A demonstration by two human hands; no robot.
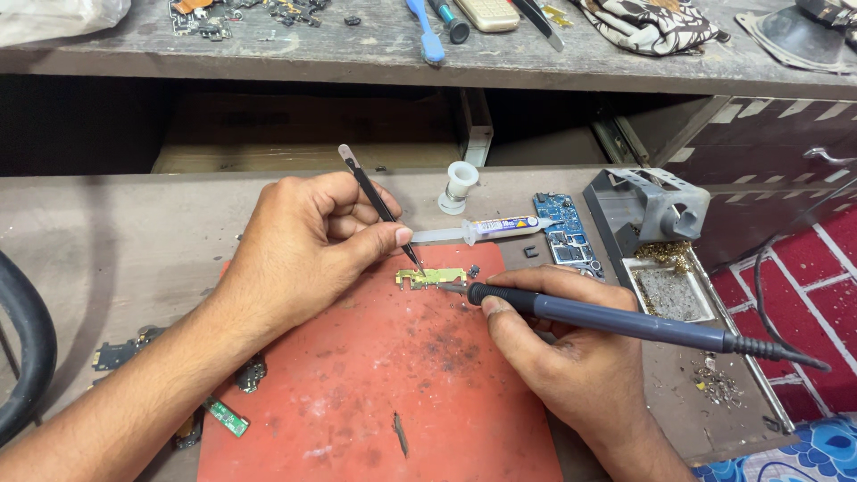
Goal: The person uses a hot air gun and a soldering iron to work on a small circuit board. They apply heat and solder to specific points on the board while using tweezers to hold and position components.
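- Left hand (299, 245) closed on black tweezers (379, 207); thumb and fingers pinch the shaft, tips angled down onto the board (432, 278).
- Board: small, yellow-green, flat on the red mat (375, 393) near the mat's far edge. It lies just beyond the left thumb, under the tweezer tips.
- Right hand (558, 353) wrapped around a soldering iron (607, 319), held like a pen. Tip points left and meets the board's right end. Cord trails off right, over the bench edge.
- So the board sits between the two hands, tweezers on its upper left part, iron at its right.
- Mat surface is scorched and sooty in the middle; a thin dark sliver lies near its front edge. Open mat in front of the board, between the wrists.
- Behind the board, close: syringe (486, 229) lying sideways, white cap (460, 183) upright, blue circuit board (564, 234).
- Right of those: grey iron stand (656, 210) with tray (669, 290); brass wool beside it. Crowded on that side.
- Left of the mat: small flex parts (120, 353) and a green strip (225, 417); black cable curve at the far left edge.
- Upper shelf (357, 54) holds tools and a cloth, well apart from the hands.
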